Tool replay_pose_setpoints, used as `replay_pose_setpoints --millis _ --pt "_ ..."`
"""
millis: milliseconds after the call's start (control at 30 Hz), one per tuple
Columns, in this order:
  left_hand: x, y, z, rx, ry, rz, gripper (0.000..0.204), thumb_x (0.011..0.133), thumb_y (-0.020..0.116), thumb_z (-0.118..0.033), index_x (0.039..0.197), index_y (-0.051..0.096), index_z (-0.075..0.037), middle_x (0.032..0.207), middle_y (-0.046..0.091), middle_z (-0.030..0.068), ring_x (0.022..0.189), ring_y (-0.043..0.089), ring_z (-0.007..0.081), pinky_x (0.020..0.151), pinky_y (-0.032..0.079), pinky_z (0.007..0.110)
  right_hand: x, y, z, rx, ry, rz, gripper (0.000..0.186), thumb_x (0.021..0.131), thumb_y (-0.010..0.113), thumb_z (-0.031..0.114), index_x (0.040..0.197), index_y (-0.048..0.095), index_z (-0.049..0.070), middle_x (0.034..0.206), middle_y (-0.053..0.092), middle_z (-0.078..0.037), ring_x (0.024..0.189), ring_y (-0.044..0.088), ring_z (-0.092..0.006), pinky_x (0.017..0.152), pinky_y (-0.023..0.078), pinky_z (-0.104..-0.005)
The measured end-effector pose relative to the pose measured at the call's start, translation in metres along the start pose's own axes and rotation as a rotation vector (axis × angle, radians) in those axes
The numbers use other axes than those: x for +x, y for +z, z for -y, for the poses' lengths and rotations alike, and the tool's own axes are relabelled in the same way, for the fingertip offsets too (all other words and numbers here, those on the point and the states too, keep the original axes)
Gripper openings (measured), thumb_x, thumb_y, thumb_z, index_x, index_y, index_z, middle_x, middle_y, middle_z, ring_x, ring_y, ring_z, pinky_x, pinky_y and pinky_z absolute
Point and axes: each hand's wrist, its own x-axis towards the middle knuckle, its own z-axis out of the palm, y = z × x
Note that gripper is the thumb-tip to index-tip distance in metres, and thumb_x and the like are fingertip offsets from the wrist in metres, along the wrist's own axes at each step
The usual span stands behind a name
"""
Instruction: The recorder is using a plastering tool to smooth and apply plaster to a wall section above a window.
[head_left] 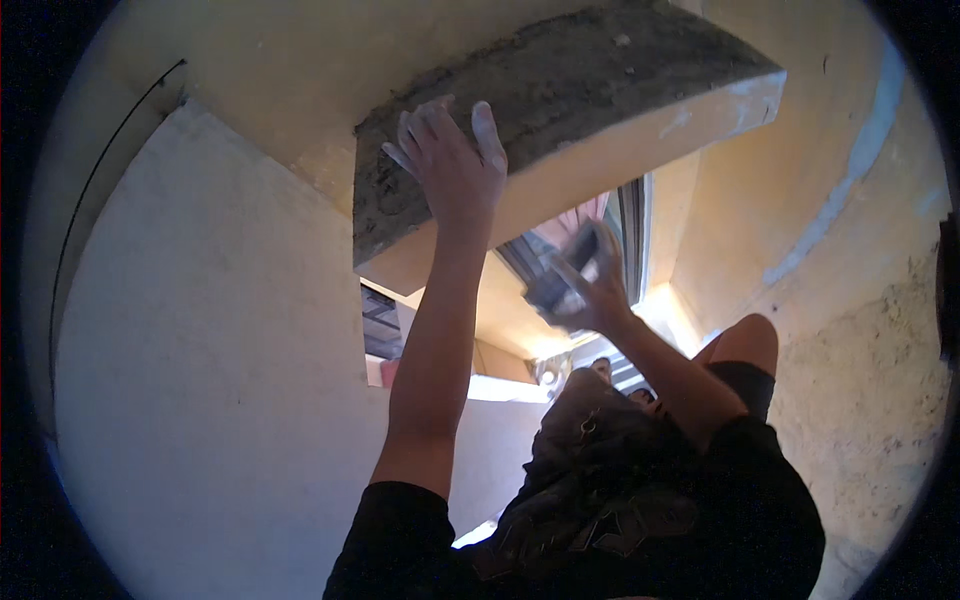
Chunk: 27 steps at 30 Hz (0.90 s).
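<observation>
My left hand (455,165) rests with fingers spread on the rough, dark grey top of a ledge (620,65), which has a pale beige front face. Powder whitens its fingertips. Lower and to the right, my right hand (595,295) grips a grey, roughly rectangular object (585,245), blurred, with my fingers around it; I cannot tell exactly what it is. It is below the ledge's front face, in front of a dark-framed opening (630,225).
A smooth whitish wall (210,350) fills the left. A yellowish wall (820,150) with a pale blue stripe and rough lower patches stands at the right. My bent knee (745,340) is at lower right; a bright passage with unclear items lies far below.
</observation>
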Motion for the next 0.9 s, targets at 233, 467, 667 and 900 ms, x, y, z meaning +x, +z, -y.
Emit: replay_pose_setpoints --millis 233,467,667,900 --pt "0.012 0.003 -0.006 -0.090 0.128 -0.012 0.043 0.090 0.058 -0.040 0.112 0.056 -0.002 0.115 0.053 0.0201 0.121 0.044 0.0426 0.098 0.025 0.074 -0.096 -0.092 0.019 -0.200 0.379 0.074 0.098 0.051 0.088 0.042 0.138 0.050 0.018 0.145 0.020 -0.034 0.134 0.025 -0.0492 0.107 0.029 -0.0569" --pt "-0.075 0.032 -0.100 -0.397 0.412 0.081 0.049 0.088 0.056 -0.032 0.126 0.052 -0.001 0.134 0.046 0.0225 0.133 0.035 0.0422 0.109 0.020 0.066 -0.123 -0.124 0.004 -0.252 0.603 -0.079 0.102 0.053 0.090 0.038 0.142 0.044 0.019 0.147 0.020 -0.032 0.134 0.028 -0.0485 0.107 0.032 -0.0544" --pt "-0.121 0.067 -0.141 -0.076 0.603 0.315 0.077 0.081 0.060 -0.033 0.145 0.032 0.000 0.152 0.028 0.0214 0.140 0.026 0.0367 0.113 0.014 0.060 -0.143 -0.130 -0.008 -0.256 0.678 -0.153 0.102 0.054 0.089 0.038 0.142 0.043 0.014 0.144 0.022 -0.035 0.133 0.029 -0.0488 0.108 0.031 -0.0534" --pt "-0.100 0.095 -0.162 -0.020 0.882 0.283 0.070 0.081 0.057 -0.026 0.143 0.036 0.000 0.152 0.030 0.0154 0.142 0.026 0.0300 0.115 0.016 0.056 -0.135 -0.131 -0.014 -0.175 0.677 -0.131 0.103 0.054 0.089 0.040 0.140 0.043 0.010 0.143 0.025 -0.033 0.130 0.032 -0.0471 0.108 0.031 -0.0515"
